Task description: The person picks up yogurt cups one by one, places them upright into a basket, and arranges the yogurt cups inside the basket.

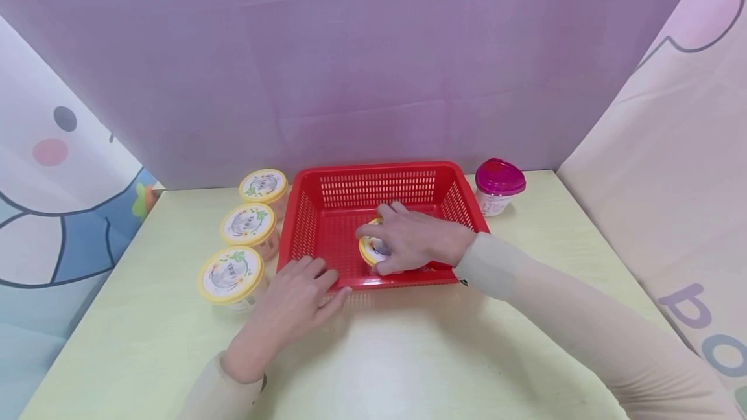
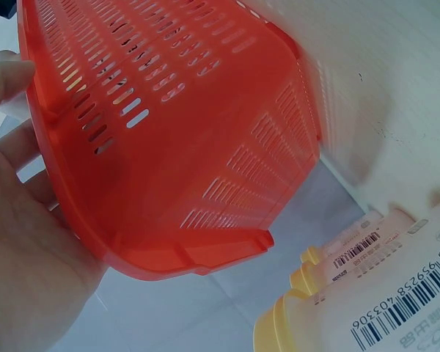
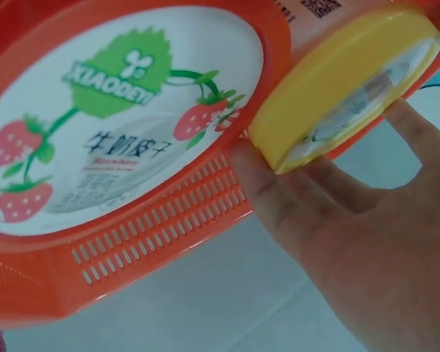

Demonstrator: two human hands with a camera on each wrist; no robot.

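My right hand (image 1: 408,238) reaches into the red plastic basket (image 1: 373,169) and grips a yellow-lidded tub (image 1: 369,251) by its lid, fingers spread around the rim. In the right wrist view, a tub with a red-rimmed strawberry lid (image 3: 117,125) sits beside it in the basket; my right arm hides this one from the head view. At the basket's front left corner, my left hand (image 1: 292,300) holds the rim, with the thumb on one side of the edge and the fingers on the other in the left wrist view.
Three yellow-lidded tubs stand in a row left of the basket: a near tub (image 1: 231,275), a middle tub (image 1: 249,224) and a far tub (image 1: 264,185). Beyond the basket's right side is a magenta-lidded tub (image 1: 500,179). A purple cloth (image 1: 373,63) hangs behind the table.
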